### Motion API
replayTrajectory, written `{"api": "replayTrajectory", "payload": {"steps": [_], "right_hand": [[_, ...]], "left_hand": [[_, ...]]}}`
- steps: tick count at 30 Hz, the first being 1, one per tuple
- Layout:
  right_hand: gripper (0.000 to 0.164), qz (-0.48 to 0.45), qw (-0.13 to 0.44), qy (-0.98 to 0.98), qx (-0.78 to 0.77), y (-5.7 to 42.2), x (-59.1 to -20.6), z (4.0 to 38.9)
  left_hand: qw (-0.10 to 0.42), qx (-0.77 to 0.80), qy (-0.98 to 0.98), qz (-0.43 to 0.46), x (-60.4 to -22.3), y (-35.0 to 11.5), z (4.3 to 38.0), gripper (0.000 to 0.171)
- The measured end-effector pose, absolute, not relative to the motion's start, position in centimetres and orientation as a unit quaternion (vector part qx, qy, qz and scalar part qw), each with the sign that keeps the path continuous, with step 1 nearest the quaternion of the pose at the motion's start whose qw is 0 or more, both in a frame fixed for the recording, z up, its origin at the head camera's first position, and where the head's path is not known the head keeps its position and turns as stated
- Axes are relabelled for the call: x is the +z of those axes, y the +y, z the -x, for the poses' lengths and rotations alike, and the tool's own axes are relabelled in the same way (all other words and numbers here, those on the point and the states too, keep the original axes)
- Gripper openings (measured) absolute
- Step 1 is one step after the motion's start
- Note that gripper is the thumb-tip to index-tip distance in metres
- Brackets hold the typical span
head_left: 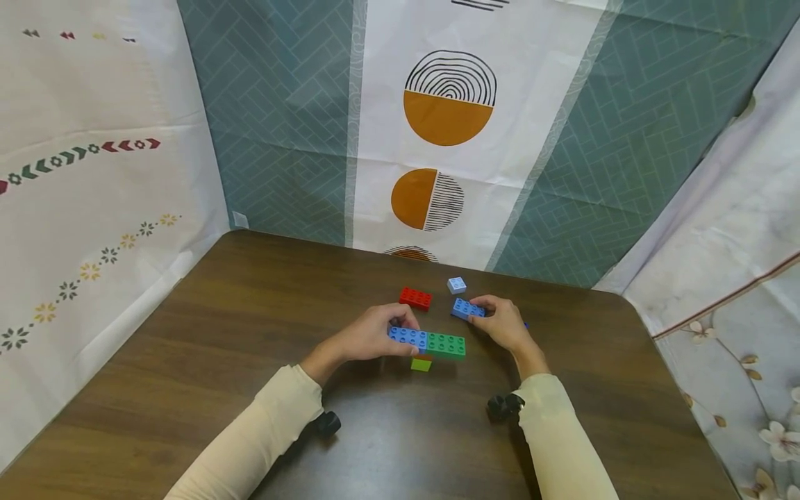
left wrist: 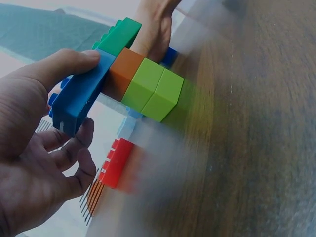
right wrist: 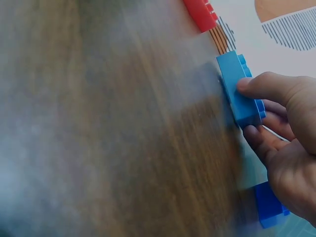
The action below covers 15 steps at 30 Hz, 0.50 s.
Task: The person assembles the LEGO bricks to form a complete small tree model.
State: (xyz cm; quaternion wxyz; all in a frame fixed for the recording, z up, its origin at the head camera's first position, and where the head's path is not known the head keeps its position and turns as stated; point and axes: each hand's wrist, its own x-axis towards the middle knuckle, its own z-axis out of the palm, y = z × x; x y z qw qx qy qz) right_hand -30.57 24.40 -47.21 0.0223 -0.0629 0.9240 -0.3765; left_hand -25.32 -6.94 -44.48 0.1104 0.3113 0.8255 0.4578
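My left hand pinches a blue building brick between thumb and fingers. Joined end to end with it in the head view is a green brick. Beneath these two sit an orange brick and lime green bricks; I cannot tell whether this stack touches the table. Farther back, my right hand pinches a second blue brick by its near end, thumb on one side and fingers on the other. The right hand mostly hides a dark blue brick beside it.
A red brick lies on the wooden table behind the left hand. Toward the rear edge is a small pale blue brick. Hanging patterned cloths enclose the table at the back and both sides.
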Motion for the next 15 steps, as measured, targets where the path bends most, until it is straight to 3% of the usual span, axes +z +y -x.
{"api": "replayTrajectory", "payload": {"steps": [15], "right_hand": [[0.038, 0.122, 0.029, 0.9, -0.417, 22.7, -43.3, 27.1]], "left_hand": [[0.112, 0.456, 0.828, -0.305, -44.3, -7.1, 25.2, 0.032]]}}
